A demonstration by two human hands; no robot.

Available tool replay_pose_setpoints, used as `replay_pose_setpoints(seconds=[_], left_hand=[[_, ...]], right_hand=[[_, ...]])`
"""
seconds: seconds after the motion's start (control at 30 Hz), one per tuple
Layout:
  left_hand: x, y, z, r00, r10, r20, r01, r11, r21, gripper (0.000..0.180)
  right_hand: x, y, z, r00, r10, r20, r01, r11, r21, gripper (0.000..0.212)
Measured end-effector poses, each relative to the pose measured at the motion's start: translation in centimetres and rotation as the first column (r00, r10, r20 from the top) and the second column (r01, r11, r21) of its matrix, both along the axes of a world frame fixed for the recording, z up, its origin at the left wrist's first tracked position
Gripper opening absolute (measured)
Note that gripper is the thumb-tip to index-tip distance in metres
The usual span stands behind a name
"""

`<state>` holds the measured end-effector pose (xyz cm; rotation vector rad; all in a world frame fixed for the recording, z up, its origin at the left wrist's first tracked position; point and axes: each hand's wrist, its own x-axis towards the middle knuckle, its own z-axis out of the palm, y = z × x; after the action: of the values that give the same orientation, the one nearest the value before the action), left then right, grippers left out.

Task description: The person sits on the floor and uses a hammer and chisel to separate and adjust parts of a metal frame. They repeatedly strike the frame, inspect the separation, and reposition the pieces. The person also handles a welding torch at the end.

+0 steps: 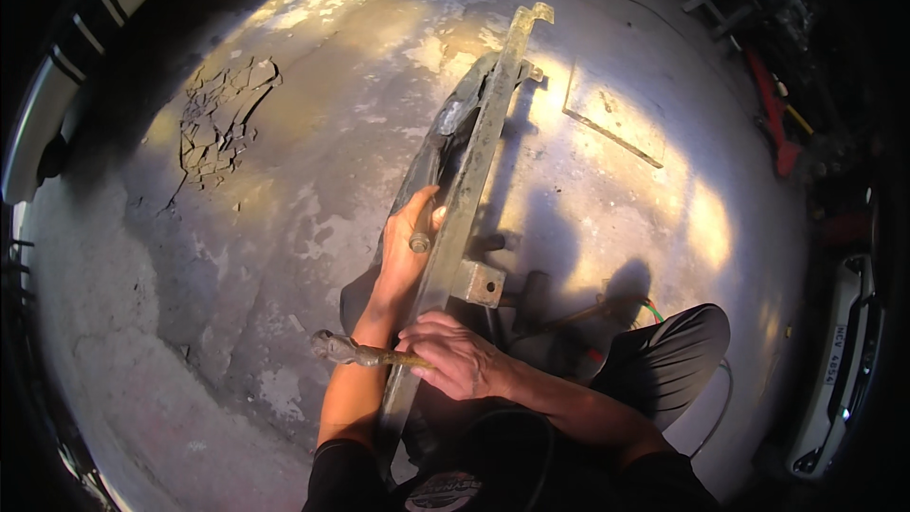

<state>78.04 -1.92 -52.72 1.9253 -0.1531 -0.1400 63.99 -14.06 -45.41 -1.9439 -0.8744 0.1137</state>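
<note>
A long, worn metal beam runs from close to my body up toward the far side, with a square bracket on its right side. My left hand is wrapped round a rod-like metal tool, perhaps a chisel, along the beam's left side; its round end points toward me and its far end is hard to make out. Nearer to me, my right hand grips a hammer by its handle, close to the head. The hammer lies crosswise over my left forearm, and the right hand rests at the beam.
Left of me, the concrete floor has a patch of cracks. A red tool, perhaps a jack, lies at the far right. A car bumper stands at the right edge, a pale vehicle body at the left. Thin hoses run near my right knee.
</note>
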Motion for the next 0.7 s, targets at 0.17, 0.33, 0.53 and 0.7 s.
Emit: replay_pose_setpoints(seconds=[0.17,0.33,0.53,0.7], left_hand=[[0.6,1.1,-3.7,0.965,-0.185,-0.184,0.021,0.758,-0.651,0.050],[1.2,0.4,-2.9,0.847,-0.229,-0.480,-0.338,0.464,-0.818,0.054],[1.6,1.1,-2.5,0.830,-0.104,-0.548,-0.340,0.685,-0.644,0.075],[2.0,1.8,-1.3,0.793,-0.154,-0.590,-0.309,0.732,-0.607,0.073]], right_hand=[[0.1,0.0,0.1,1.000,0.015,-0.017,-0.015,1.000,-0.006,0.021],[0.0,0.0,0.4,1.000,-0.002,-0.008,0.002,1.000,-0.020,0.020],[0.0,-0.2,0.1,1.000,0.022,0.021,-0.022,1.000,0.013,0.020],[0.1,-0.4,0.6,0.999,0.003,-0.032,-0.004,1.000,-0.016,0.019]])
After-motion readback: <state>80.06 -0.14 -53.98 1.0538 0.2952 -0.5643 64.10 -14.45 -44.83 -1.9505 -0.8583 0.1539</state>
